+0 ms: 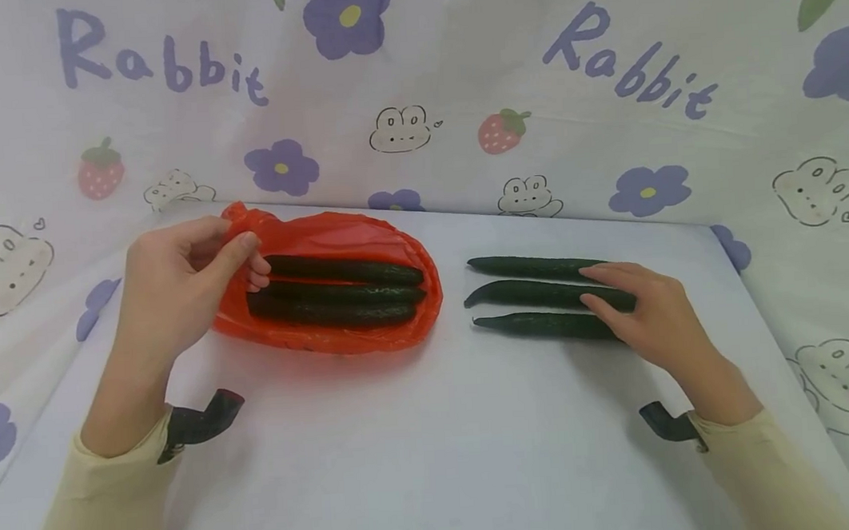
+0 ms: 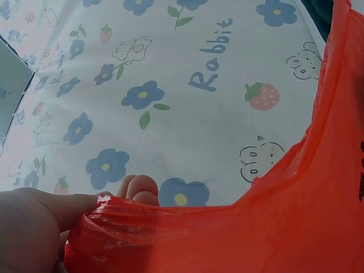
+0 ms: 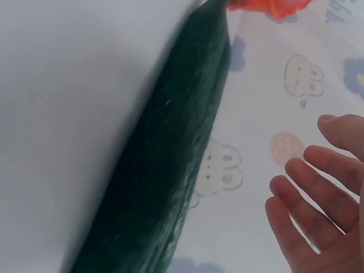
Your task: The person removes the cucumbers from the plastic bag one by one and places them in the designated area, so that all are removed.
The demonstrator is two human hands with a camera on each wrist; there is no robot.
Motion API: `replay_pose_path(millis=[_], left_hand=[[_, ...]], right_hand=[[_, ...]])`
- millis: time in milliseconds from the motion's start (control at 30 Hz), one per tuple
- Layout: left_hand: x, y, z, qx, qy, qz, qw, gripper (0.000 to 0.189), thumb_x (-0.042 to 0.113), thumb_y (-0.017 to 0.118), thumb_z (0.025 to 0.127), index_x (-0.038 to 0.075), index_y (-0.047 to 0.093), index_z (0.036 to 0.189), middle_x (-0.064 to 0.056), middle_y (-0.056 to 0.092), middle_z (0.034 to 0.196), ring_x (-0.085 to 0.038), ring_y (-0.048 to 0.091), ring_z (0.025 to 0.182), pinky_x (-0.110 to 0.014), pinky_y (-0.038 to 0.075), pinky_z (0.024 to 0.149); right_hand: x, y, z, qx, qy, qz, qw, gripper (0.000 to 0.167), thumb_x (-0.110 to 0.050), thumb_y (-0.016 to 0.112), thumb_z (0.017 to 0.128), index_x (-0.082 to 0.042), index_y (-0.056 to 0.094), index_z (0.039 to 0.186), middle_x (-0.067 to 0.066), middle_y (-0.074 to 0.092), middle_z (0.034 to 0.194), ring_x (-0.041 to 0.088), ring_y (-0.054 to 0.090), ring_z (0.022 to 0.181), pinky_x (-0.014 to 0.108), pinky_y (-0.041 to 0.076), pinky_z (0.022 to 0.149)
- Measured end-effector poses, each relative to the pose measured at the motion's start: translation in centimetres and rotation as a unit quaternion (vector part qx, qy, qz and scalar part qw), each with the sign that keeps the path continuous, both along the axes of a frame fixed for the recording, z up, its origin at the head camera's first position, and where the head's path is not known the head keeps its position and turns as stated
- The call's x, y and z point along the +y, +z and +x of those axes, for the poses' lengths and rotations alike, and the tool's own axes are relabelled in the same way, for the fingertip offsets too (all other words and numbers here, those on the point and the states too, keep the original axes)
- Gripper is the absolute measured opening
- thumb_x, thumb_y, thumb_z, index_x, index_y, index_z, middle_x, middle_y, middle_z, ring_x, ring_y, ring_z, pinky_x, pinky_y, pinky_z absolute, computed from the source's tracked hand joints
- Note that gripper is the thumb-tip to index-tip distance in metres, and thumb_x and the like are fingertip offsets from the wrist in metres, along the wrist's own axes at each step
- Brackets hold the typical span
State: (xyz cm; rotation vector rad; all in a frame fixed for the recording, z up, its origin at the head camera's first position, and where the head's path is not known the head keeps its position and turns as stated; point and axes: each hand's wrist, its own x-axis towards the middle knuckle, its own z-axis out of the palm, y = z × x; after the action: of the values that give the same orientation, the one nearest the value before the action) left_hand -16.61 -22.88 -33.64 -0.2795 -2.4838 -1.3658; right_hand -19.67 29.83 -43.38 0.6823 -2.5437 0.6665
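Observation:
My left hand (image 1: 173,282) pinches the gathered corner of a red plastic bag (image 1: 343,231) between thumb and fingers. In the left wrist view the bag (image 2: 273,233) stretches away from that grip. Inside its open mouth lie three dark green cucumbers (image 1: 339,292), side by side. To the right, three more cucumbers (image 1: 534,292) lie in a row on the table. Over their right ends is my right hand (image 1: 650,309), its fingers spread and relaxed around the middle one. The right wrist view shows this hand (image 3: 324,210) beside a large, near cucumber (image 3: 165,142); contact cannot be made out.
A white tabletop (image 1: 434,441) lies under everything. Behind it hangs a cloth (image 1: 450,63) printed with flowers, strawberries and rabbits. Dark curved mounts (image 1: 205,418) stick out from both sleeve cuffs.

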Motion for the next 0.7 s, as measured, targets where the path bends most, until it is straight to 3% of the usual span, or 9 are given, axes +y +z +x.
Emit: replay_pose_path(millis=[167,333,400,567,700], left_hand=[[0.0,0.0,0.0,-0.004,0.002,-0.002,1.0,0.018,0.014,0.068,0.109,-0.001,0.078,0.109,-0.013,0.076,0.088,-0.008,0.074,0.075,-0.013,0.057,0.078],[-0.1,0.1,0.0,-0.001,0.002,-0.005,1.0,0.017,0.014,0.069,0.109,0.0,0.078,0.11,-0.013,0.076,0.088,-0.008,0.074,0.075,-0.012,0.057,0.078],[-0.1,0.1,0.1,0.002,0.001,-0.004,1.0,0.017,0.014,0.069,0.109,0.0,0.078,0.11,-0.013,0.076,0.088,-0.008,0.074,0.075,-0.013,0.057,0.078],[-0.2,0.1,0.1,0.013,0.0,0.001,0.9999,0.017,0.012,0.069,0.108,-0.002,0.078,0.107,-0.012,0.075,0.086,-0.008,0.073,0.074,-0.013,0.057,0.078],[-0.3,0.2,0.2,0.017,0.001,-0.001,0.9999,0.017,0.012,0.069,0.108,-0.002,0.078,0.106,-0.012,0.075,0.086,-0.008,0.073,0.075,-0.013,0.056,0.078]], right_hand=[[-1.6,0.5,-0.5,0.0,0.014,-0.005,0.9999,0.039,-0.005,0.089,0.088,-0.007,0.079,0.126,0.012,0.077,0.123,0.035,0.073,0.116,0.058,0.057,0.096],[-2.8,1.2,-1.0,0.007,0.037,-0.014,0.9992,0.04,-0.004,0.089,0.088,-0.007,0.079,0.126,0.01,0.077,0.122,0.032,0.073,0.114,0.038,0.057,0.099],[-3.4,1.5,-1.2,0.008,0.046,-0.018,0.9987,0.04,-0.003,0.089,0.088,-0.008,0.079,0.127,0.009,0.077,0.123,0.031,0.073,0.115,0.036,0.056,0.1],[-4.9,2.2,-1.7,0.007,0.066,-0.021,0.9975,0.039,-0.004,0.089,0.089,-0.007,0.079,0.127,0.01,0.077,0.124,0.032,0.072,0.118,0.055,0.057,0.098],[-6.0,2.6,-2.1,0.007,0.079,-0.017,0.9967,0.039,-0.005,0.088,0.09,-0.007,0.079,0.128,0.01,0.077,0.126,0.032,0.072,0.119,0.057,0.058,0.098]])
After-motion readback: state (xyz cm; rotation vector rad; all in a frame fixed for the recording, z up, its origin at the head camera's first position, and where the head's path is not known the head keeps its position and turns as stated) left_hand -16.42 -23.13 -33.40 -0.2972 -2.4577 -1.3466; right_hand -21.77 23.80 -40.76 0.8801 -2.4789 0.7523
